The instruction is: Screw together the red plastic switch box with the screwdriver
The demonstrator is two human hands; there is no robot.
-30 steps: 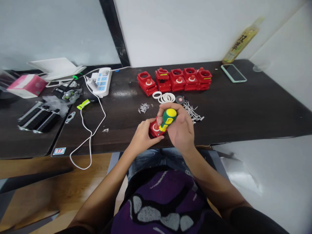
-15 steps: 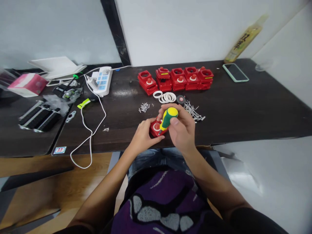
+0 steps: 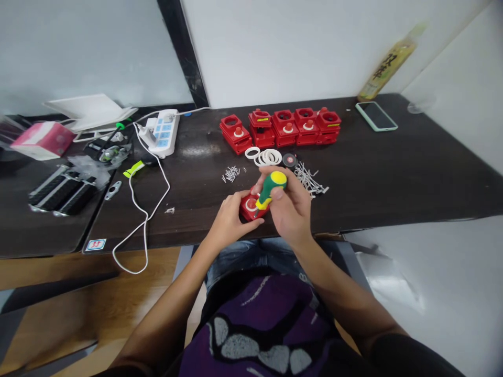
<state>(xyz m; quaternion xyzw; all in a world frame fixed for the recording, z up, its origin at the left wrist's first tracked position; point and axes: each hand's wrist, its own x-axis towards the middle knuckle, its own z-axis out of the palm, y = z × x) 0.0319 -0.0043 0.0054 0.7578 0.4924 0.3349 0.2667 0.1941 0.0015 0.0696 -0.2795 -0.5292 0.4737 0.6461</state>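
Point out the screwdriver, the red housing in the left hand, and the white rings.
Screwdriver [image 3: 270, 184], head view, green handle.
Red housing [image 3: 245, 210], head view, left corner.
White rings [image 3: 268, 157], head view, middle ring.

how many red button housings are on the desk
6. Five red button housings stand in a row toward the back of the desk; the sixth is held in the left hand. The hands could hide others.

I'm getting bright, even light with soft shadows, a pale patch of glare [image 3: 199, 150] on the tabletop [image 3: 373, 167], and wide-lens bending toward the edges. The clutter [image 3: 13, 128] at the far left looks smeared.
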